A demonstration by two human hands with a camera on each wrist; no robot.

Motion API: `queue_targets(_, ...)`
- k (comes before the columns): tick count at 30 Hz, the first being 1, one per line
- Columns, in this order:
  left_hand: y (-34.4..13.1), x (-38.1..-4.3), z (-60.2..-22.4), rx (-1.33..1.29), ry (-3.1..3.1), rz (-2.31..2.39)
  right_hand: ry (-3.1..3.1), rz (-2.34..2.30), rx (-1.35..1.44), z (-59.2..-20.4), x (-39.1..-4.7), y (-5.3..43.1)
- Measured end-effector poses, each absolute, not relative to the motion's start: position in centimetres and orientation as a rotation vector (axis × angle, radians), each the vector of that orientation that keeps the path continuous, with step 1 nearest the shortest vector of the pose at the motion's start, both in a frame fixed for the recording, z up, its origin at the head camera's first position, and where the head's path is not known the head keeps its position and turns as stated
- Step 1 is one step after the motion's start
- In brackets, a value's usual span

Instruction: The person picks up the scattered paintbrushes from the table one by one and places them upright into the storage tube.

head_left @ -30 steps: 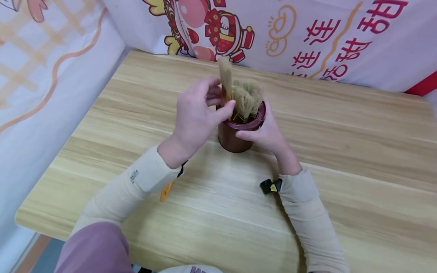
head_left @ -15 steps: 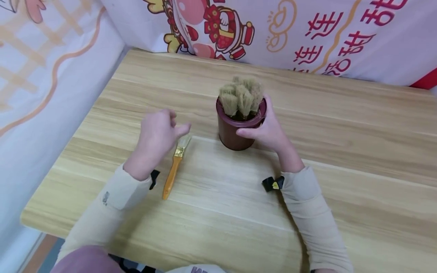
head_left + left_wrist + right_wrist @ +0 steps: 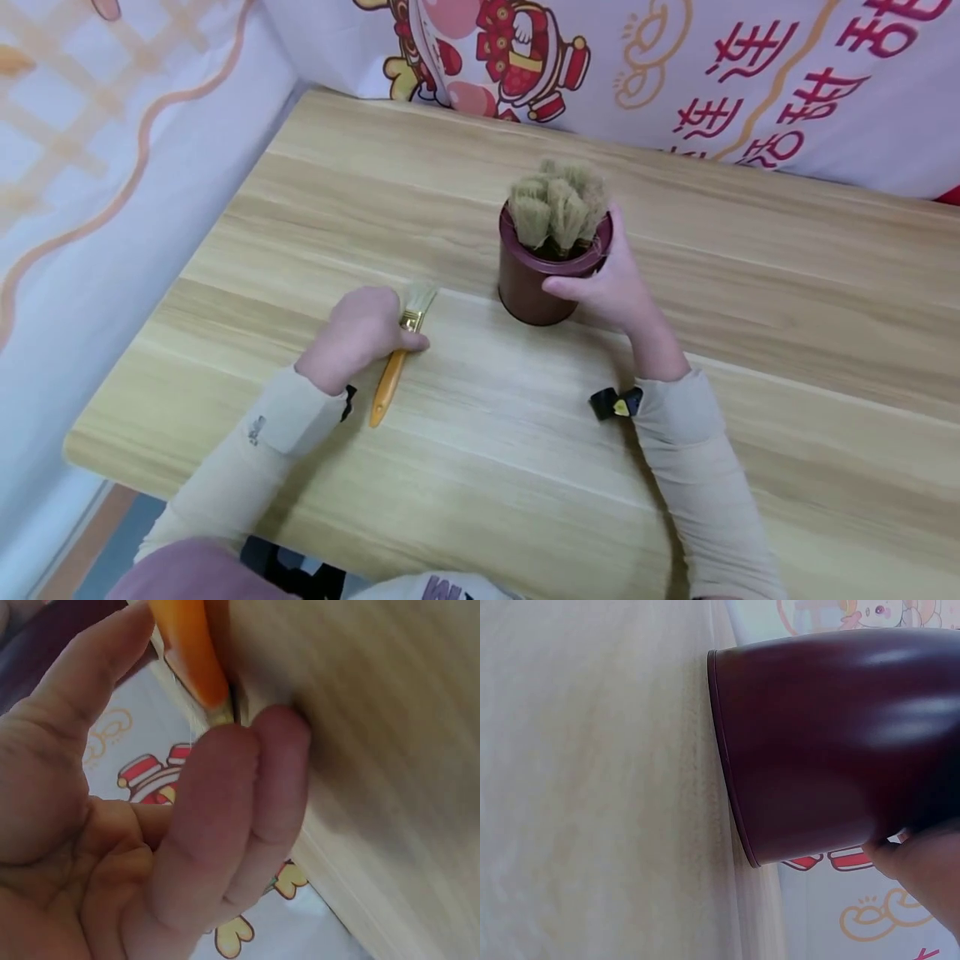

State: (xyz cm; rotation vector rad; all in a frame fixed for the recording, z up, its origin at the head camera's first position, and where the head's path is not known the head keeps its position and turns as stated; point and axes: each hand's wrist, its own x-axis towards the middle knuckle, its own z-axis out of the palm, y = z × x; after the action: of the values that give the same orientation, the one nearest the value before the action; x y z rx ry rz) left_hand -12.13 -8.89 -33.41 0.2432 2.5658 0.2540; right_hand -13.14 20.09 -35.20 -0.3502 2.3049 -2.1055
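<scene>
A paintbrush (image 3: 387, 385) with an orange handle, a metal ferrule and pale bristles lies on the table. My left hand (image 3: 363, 329) is down at it, thumb across the upper handle and fingers curled on the far side. In the left wrist view, the orange handle (image 3: 191, 649) shows between thumb and fingers; the index finger is mostly hidden. My right hand (image 3: 618, 279) holds the rim and side of a dark maroon cylindrical pot (image 3: 536, 292), which stands upright. Several brushes (image 3: 558, 200) stand in it, bristles up. The right wrist view shows the pot's smooth wall (image 3: 817, 750).
The wooden table (image 3: 487, 467) has its left edge and rounded front corner in view. White printed cloth (image 3: 600, 67) with red cartoon figures and lettering hangs behind the table and along the left side. A black strap (image 3: 615, 404) sits at my right cuff.
My left hand left a brush in the pot among the others, drew back left, and came down onto the paintbrush on the table. The right hand has stayed on the pot.
</scene>
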Motion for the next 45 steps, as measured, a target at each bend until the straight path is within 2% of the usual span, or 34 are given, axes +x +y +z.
queue_targets(9, -9.8, -11.3, -32.4, 0.22, 2.53, 0.222, 2.266, -2.152, -0.398, -35.4, -13.1, 18.6)
queue_targets(21, -9.8, -11.0, -33.0, 0.149, 2.543, 0.383, 2.264, -2.082, -0.397, -35.0, -13.7, 18.5)
queue_targets(29, -9.4, -11.0, -33.1, 0.131, 2.635, 0.605, 2.254, -2.059, -0.382, -34.8, -13.8, 18.1)
queue_targets(36, -7.7, -10.8, -31.9, 0.155, 2.835, 1.017, 2.226, -2.093, -0.409, -34.7, -13.8, 18.1)
queue_targets(39, -6.2, -10.6, -30.5, 0.273, 2.874, 1.213, 2.261, -2.079, -0.408, -34.6, -13.7, 18.6)
queue_targets(45, -2.2, -9.7, -26.6, 0.668, 2.79, 1.631, 2.378, -2.032, -0.326, -34.6, -12.9, 19.9)
